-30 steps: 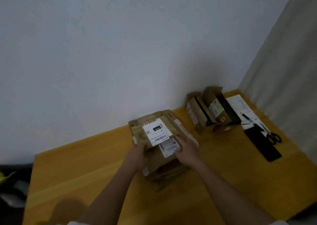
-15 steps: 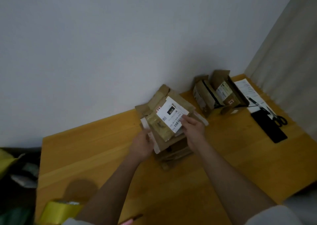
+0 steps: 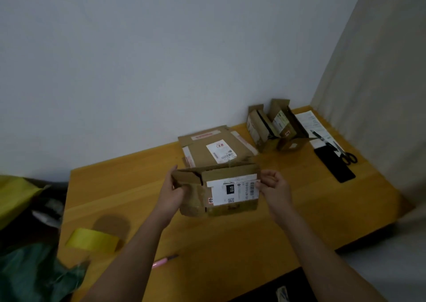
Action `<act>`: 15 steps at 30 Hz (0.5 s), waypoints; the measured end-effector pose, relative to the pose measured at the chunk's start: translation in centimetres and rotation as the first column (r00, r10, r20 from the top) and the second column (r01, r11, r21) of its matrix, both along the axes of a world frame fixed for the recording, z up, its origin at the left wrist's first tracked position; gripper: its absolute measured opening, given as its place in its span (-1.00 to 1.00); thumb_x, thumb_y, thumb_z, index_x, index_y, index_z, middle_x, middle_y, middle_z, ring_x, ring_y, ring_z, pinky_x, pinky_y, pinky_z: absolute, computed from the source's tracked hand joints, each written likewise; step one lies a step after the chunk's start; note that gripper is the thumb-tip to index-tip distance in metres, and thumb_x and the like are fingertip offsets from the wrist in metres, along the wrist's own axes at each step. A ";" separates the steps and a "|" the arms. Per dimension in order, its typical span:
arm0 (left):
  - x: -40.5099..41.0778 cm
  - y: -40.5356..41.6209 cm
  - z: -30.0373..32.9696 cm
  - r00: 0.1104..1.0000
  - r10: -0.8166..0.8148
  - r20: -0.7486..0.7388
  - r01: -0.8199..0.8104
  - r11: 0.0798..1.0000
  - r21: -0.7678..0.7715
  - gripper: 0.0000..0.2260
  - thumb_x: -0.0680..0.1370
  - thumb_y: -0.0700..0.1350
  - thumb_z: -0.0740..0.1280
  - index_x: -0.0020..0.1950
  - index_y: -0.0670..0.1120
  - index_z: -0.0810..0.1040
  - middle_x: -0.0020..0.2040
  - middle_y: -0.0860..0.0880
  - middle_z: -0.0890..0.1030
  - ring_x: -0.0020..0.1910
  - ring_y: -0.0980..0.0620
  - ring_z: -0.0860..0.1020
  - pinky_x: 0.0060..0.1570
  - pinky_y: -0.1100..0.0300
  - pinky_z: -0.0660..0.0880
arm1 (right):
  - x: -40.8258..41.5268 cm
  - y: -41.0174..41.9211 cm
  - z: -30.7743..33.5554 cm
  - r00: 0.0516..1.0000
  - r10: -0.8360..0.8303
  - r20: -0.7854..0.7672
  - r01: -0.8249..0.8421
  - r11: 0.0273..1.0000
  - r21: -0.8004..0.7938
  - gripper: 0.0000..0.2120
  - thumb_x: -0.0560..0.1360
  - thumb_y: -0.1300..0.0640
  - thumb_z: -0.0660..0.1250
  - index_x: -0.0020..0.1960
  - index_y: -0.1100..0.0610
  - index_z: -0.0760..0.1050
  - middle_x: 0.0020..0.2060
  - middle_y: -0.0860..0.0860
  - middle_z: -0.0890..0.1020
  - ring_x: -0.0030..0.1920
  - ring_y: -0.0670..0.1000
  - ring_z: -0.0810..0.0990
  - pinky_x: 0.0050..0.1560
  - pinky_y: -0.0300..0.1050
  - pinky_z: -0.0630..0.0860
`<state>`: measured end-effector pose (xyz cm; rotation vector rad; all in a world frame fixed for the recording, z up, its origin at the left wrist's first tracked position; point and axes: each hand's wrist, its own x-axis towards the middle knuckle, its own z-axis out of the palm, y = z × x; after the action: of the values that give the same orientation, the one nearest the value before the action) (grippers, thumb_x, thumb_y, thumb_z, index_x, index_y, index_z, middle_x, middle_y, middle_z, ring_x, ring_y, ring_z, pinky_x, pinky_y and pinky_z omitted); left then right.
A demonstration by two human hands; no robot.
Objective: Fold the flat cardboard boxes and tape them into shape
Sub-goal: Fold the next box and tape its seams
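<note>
Above the table [image 3: 311, 209], both hands are holding one flat box [image 3: 219, 191] up by its ends: the left hand [image 3: 171, 194] is gripping the left flap, the right hand [image 3: 273, 187] is pinching the right edge by the label. It is looking unopened and untaped. Behind it a stack [image 3: 214, 149] of flat boxes is waiting, and two folded boxes [image 3: 274, 126] are standing near the wall. Tape [image 3: 92, 240] is lying at the near left, scissors [image 3: 348, 156] far right. Most of the work seems to be remaining.

Label print [image 3: 231, 190] on held box [image 3: 219, 191] too blurred to read.
</note>
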<state>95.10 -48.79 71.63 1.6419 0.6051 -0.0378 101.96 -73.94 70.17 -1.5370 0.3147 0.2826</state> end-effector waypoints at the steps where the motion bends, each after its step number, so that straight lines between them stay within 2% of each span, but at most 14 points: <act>1: -1.0 -0.4 -0.5 1.000 0.012 -0.012 -0.013 1.000 -0.018 -0.48 0.62 -0.20 0.26 0.52 0.09 0.19 0.27 0.03 0.41 0.13 0.07 0.44 -0.16 0.29 0.46 | -0.8 -0.3 -0.3 1.000 0.017 -0.009 -0.017 1.000 -0.012 -0.76 0.51 0.39 0.32 0.10 0.12 0.47 0.00 0.04 0.67 0.01 -0.02 0.66 -0.16 -0.20 0.61; 3: -2.8 -1.1 -1.5 0.999 0.034 -0.037 -0.036 0.998 -0.053 -0.55 0.61 -0.24 0.26 0.45 0.08 0.31 0.24 0.00 0.45 0.07 0.11 0.47 -0.13 0.23 0.49 | -2.5 -0.9 -0.9 0.999 0.043 -0.027 -0.045 0.997 -0.069 -0.74 0.54 0.35 0.31 0.16 0.11 0.50 0.01 0.00 0.66 0.02 -0.05 0.64 -0.22 -0.27 0.58; 6: -5.2 -1.7 -2.6 0.998 -0.002 -0.056 -0.004 0.995 -0.098 -0.67 0.60 -0.26 0.27 0.29 0.08 0.49 0.26 -0.04 0.50 0.18 -0.01 0.50 -0.06 0.16 0.53 | -4.9 -1.1 -1.8 0.997 0.053 -0.058 -0.059 0.992 -0.115 -0.75 0.56 0.34 0.29 0.19 0.11 0.52 0.04 -0.02 0.64 0.03 -0.08 0.61 -0.27 -0.33 0.55; 8: -6.3 -1.9 -3.2 0.997 -0.014 -0.076 0.005 0.994 -0.111 -0.66 0.59 -0.28 0.27 0.28 0.07 0.51 0.27 -0.04 0.50 0.23 -0.05 0.48 -0.08 0.20 0.52 | -6.2 -1.0 -2.3 0.994 0.066 -0.082 -0.075 0.990 -0.118 -0.74 0.58 0.32 0.28 0.17 0.03 0.52 0.03 -0.05 0.63 -0.01 -0.14 0.59 -0.28 -0.33 0.54; 11: -7.7 -1.8 -4.3 0.991 -0.043 -0.129 0.035 0.998 -0.059 -0.54 0.61 -0.23 0.28 0.46 0.11 0.35 0.37 -0.07 0.38 0.31 -0.08 0.39 -0.06 0.26 0.48 | -8.3 -0.6 -3.1 0.980 0.129 -0.150 -0.149 0.981 -0.126 -0.71 0.60 0.28 0.25 0.25 0.01 0.50 0.10 -0.04 0.61 0.04 -0.10 0.57 -0.14 -0.23 0.55; 13: -8.7 -1.6 -4.8 0.977 -0.033 -0.209 0.030 0.999 -0.017 -0.46 0.60 -0.12 0.32 0.53 0.15 0.22 0.41 -0.06 0.29 0.30 -0.10 0.36 -0.06 0.15 0.51 | -9.8 -0.1 -3.9 0.966 0.144 -0.214 -0.165 0.983 -0.083 -0.62 0.60 0.27 0.25 0.37 0.01 0.44 0.17 -0.03 0.58 0.11 -0.05 0.56 0.00 -0.09 0.58; 15: -9.9 -1.6 -4.9 0.971 -0.019 -0.240 -0.006 0.995 -0.104 -0.41 0.60 -0.07 0.33 0.56 0.12 0.14 0.43 -0.03 0.31 0.33 -0.11 0.36 0.08 -0.06 0.51 | -11.1 0.6 -4.2 0.965 0.116 -0.236 -0.129 0.991 -0.037 -0.62 0.58 0.25 0.24 0.37 0.01 0.45 0.12 -0.02 0.60 0.10 0.01 0.58 0.15 0.06 0.57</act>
<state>85.19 -50.42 66.75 1.5495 0.7697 -0.2730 90.83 -73.33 65.98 -1.5799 0.4154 0.5594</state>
